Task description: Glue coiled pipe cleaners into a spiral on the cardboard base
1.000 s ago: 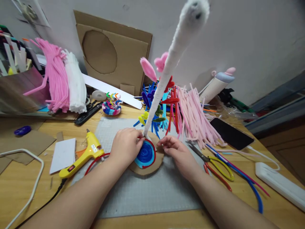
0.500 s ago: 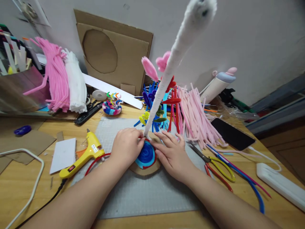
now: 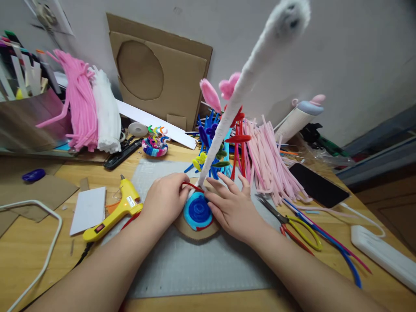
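Observation:
A coil of blue and light-blue pipe cleaner (image 3: 197,211) with a red outer strand lies on a cardboard base (image 3: 197,235). From the back of the base rises a tall white fuzzy stalk (image 3: 224,123), with pink, red, yellow and green fuzzy shapes around it. My left hand (image 3: 165,200) is closed on a red pipe cleaner (image 3: 193,185), which passes in front of the stalk's foot at the coil's far edge. On the right side, my right hand (image 3: 232,210) rests with fingers spread, its fingertips against the coil's edge and near the stalk.
A yellow glue gun (image 3: 125,208) lies left on the wooden table, beside a white card (image 3: 87,211). Scissors (image 3: 292,225) and a phone (image 3: 318,184) lie right. Bundles of pink pipe cleaners (image 3: 268,160) are behind the grey cutting mat (image 3: 195,273).
My left hand has moved slightly left, away from the coil, and the red strand now shows lifted between its fingers and the stalk. My right hand stays beside the coil with fingers spread.

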Motion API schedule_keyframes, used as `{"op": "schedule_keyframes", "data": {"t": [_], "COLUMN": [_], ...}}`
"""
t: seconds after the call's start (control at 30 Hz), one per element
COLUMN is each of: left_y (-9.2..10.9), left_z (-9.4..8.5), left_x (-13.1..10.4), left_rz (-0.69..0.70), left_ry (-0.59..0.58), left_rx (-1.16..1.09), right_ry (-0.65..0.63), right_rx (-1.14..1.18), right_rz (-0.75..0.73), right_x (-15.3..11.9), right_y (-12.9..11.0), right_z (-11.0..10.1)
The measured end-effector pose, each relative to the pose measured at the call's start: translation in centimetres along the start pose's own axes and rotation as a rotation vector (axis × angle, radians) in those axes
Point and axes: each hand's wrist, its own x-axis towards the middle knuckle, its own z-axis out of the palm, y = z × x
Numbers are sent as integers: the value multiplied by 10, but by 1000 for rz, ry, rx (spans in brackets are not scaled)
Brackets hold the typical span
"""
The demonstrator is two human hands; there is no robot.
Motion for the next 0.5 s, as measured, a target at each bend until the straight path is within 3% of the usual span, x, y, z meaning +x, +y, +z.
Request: {"op": "schedule_keyframes", "data": {"t": [0.27, 0.5], "left_y": [3, 4], "left_z": [-3, -17], "left_x": [-5, -11], "left_rz": [-40, -89], "left_ry": [-32, -71], "left_rx": [-5, 10], "right_ry": [-44, -57], "right_rx": [48, 90], "right_rz": [22, 63], "right_x": [3, 6], "right_y": [3, -1], "right_z": [-1, 4]}}
